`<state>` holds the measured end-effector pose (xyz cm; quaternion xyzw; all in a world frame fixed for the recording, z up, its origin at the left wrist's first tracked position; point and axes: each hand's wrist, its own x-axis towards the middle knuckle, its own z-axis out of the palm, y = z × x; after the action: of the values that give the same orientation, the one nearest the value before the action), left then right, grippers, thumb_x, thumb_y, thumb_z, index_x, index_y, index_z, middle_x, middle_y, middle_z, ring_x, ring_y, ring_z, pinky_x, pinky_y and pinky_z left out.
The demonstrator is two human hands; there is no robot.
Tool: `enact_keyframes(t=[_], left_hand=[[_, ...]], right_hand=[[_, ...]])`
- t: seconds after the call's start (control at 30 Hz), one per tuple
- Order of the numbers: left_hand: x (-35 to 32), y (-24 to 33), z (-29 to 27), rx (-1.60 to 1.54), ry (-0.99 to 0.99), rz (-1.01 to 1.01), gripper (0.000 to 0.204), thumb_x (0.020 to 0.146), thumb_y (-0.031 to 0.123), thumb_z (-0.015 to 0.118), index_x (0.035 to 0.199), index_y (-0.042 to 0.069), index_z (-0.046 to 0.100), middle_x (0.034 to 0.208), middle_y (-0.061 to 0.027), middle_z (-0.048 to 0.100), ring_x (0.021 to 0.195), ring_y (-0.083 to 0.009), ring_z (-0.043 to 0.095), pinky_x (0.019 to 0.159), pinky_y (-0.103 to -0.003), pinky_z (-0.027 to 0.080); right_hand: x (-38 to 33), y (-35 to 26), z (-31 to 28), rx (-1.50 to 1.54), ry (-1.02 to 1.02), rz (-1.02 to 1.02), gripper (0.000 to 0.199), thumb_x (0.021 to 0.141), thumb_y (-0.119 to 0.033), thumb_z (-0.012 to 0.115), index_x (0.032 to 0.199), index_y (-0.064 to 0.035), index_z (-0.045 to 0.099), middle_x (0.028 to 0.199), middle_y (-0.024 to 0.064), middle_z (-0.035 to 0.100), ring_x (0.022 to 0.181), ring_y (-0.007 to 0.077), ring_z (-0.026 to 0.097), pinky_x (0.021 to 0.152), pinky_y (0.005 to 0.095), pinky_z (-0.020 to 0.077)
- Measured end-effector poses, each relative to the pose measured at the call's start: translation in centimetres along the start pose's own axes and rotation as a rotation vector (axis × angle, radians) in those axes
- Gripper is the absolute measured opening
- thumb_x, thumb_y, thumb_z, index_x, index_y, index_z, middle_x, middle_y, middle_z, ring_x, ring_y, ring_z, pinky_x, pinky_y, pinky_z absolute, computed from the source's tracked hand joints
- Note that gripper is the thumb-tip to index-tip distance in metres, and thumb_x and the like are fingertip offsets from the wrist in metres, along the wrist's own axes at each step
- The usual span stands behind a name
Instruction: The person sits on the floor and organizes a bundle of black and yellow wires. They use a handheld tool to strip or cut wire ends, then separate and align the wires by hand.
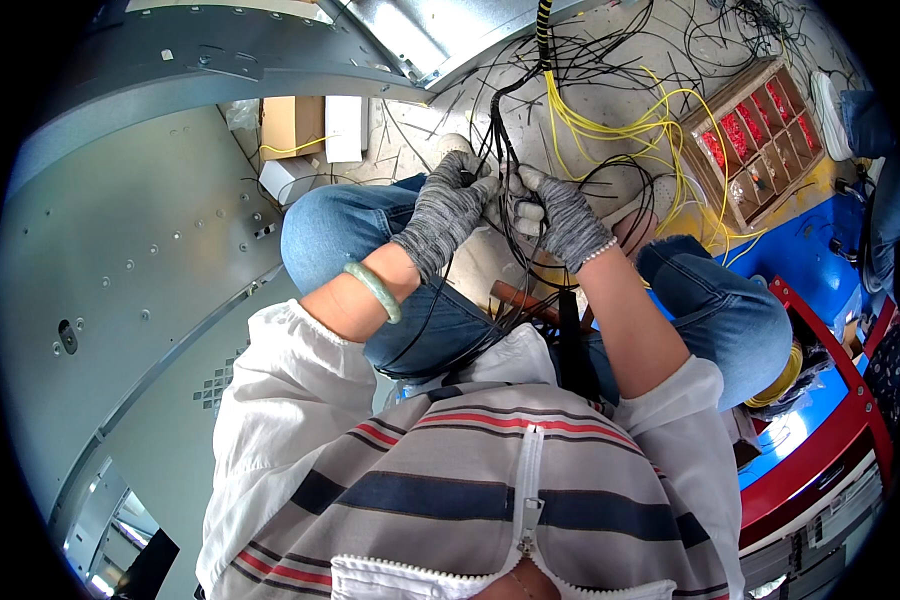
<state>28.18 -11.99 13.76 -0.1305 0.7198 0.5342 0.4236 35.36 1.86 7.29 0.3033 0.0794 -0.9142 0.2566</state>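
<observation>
A bundle of black wires hangs from a wrapped black-and-yellow harness and fans out between my hands above my lap. My left hand, in a grey knit glove with pale fingertips, closes on some of these wires. Close beside it, my right hand wears a matching glove, its fingers curled around wires of the same bundle. Loose wire ends trail down over my jeans. Which individual wires each hand pinches is hidden by the fingers.
Yellow wires branch right toward a wooden compartment box holding small red parts. A large metal panel stands left, near cardboard boxes. A red metal frame and another person's leg are at right.
</observation>
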Motion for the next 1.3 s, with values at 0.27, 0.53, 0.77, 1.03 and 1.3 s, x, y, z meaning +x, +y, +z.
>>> enact_keyframes(t=[0.27, 0.53, 0.77, 1.03, 1.3], left_hand=[[0.1, -0.6, -0.1, 0.047, -0.084, 0.015, 0.015, 0.078, 0.005, 0.058, 0.088, 0.003, 0.048, 0.074, -0.0038, 0.054, 0.062, -0.0089, 0.052, 0.053, -0.022, 0.044], [-1.1, 2.0, 0.4, 0.120, -0.097, -0.108, 0.027, 0.075, 0.009, 0.065, 0.092, 0.001, 0.046, 0.074, -0.0050, 0.055, 0.063, -0.0093, 0.053, 0.052, -0.022, 0.045], [-0.3, 1.1, 0.2, 0.075, -0.152, -0.109, 0.038, 0.071, 0.015, 0.070, 0.095, 0.001, 0.045, 0.075, -0.0060, 0.055, 0.065, -0.0115, 0.055, 0.052, -0.022, 0.047], [0.1, 1.8, 1.0, 0.134, -0.154, -0.107, 0.054, 0.066, 0.020, 0.075, 0.103, 0.002, 0.040, 0.068, -0.0085, 0.056, 0.051, -0.0120, 0.054, 0.040, -0.023, 0.043], [-1.0, 2.8, 1.8, 0.110, -0.066, -0.065, 0.029, 0.078, 0.010, 0.061, 0.102, 0.008, 0.047, 0.073, -0.0027, 0.060, 0.050, -0.0059, 0.049, 0.039, -0.018, 0.038]], right_hand=[[-0.5, -1.4, 0.4, -0.526, -0.053, -0.041, 0.028, 0.084, -0.027, 0.053, 0.100, -0.0046, 0.057, 0.065, 0.0026, 0.055, 0.049, 0.0063, 0.049, 0.045, 0.0209, 0.0440], [-0.3, -2.9, 1.2, -1.163, 0.116, -0.283, 0.039, 0.078, -0.037, 0.059, 0.097, -0.0032, 0.062, 0.062, 0.0028, 0.054, 0.059, 0.0072, 0.050, 0.051, 0.0228, 0.0428], [-1.0, -2.5, 2.4, -1.241, 0.252, -0.278, 0.024, 0.083, -0.019, 0.054, 0.097, -0.0011, 0.061, 0.062, 0.0011, 0.055, 0.056, 0.0082, 0.051, 0.050, 0.0213, 0.0428], [-1.6, -3.1, 5.8, -1.271, 0.465, -0.316, 0.028, 0.077, -0.023, 0.062, 0.094, -0.0001, 0.060, 0.067, 0.0085, 0.061, 0.046, 0.0105, 0.053, 0.042, 0.0232, 0.0430], [-6.6, 1.2, 2.3, -1.135, 0.417, -0.720, 0.024, 0.076, -0.020, 0.061, 0.087, 0.0001, 0.061, 0.075, 0.0076, 0.062, 0.067, 0.0109, 0.057, 0.064, 0.0237, 0.0457]])
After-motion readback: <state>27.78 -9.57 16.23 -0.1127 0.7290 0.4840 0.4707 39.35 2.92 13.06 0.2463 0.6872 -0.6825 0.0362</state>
